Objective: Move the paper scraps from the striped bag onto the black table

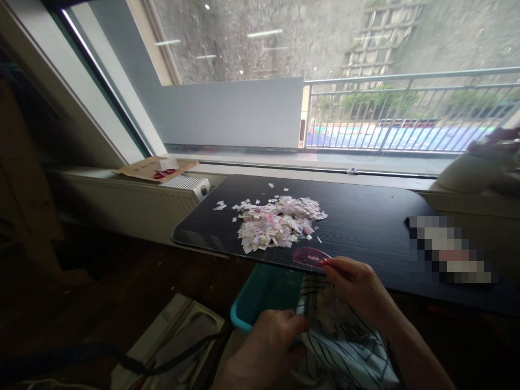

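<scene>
On the table (357, 222): loose pile of paper scraps (280, 222).
Right hand (353, 279): fingers pinched tightly around a pink plastic piece (309, 255) at the near edge, beside the scraps.
Left hand (274, 338): fingers curled by the basin (266, 284); cannot tell what they grip.

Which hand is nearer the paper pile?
Right: the right hand is right of the paper pile, on its near side; the left hand is farther, off the table.

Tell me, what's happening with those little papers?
The person's right hand holds a flat, see-through pink plastic piece at the near edge of a black, round-cornered table. Beyond it lies a heap of small white and pink paper scraps. The left hand is below, beside a turquoise plastic tub; its grip is unclear.
</scene>
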Tool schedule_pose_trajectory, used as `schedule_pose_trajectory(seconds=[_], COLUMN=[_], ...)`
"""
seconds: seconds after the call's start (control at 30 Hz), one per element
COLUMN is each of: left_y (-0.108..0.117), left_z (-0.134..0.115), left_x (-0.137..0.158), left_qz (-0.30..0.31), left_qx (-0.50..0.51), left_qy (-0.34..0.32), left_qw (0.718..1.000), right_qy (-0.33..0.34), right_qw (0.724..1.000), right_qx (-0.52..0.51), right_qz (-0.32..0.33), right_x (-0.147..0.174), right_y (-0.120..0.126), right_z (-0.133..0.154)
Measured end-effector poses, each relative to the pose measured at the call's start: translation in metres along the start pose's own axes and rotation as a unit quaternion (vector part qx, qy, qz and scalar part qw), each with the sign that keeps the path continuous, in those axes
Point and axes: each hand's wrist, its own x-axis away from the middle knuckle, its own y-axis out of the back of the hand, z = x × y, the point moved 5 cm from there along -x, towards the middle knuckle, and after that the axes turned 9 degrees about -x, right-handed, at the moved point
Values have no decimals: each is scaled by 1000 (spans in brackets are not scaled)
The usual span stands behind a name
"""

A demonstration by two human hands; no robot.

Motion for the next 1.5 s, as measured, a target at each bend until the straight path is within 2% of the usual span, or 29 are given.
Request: schedule_pose_trajectory(seconds=[0.13,0.37,0.5,0.7,0.77,0.87,0.93,1.07,1.23,1.4,1.5], left_y=[1,0,-1,-5,-5,-7,-9,-14,-22,-25,-25], left_z=[0,-1,1,3,4,5,7,9,13,17,15], left_x=[0,0,1,1,1,2,3,4,3,0,-1], left_qz=[2,-3,-11,-20,-15,0,10,13,36,38,40], left_qx=[-4,2,9,10,16,15,7,1,-6,-18,-24], left_qy=[5,-1,-2,-3,-1,7,15,25,21,3,-4], left_qw=[1000,1000,1000,1000,1000,1000,1000,1000,999,999,999], right_qy=[-1,-36,-22,-6,-15,-43,-54,-70,-35,-68,-58], right_qw=[999,999,999,999,1000,995,990,985,990,985,987], right_qx=[9,-11,-26,10,-8,-9,18,64,44,84,54], right_qz=[-38,25,-18,51,19,-90,-132,-147,-133,-137,-140], right_x=[-5,4,1,8,7,-2,-9,-19,-26,-21,-22], right_y=[3,0,1,-10,-2,21,33,38,27,34,34], right_z=[-2,9,8,18,14,-6,-18,-25,-14,-19,-18])
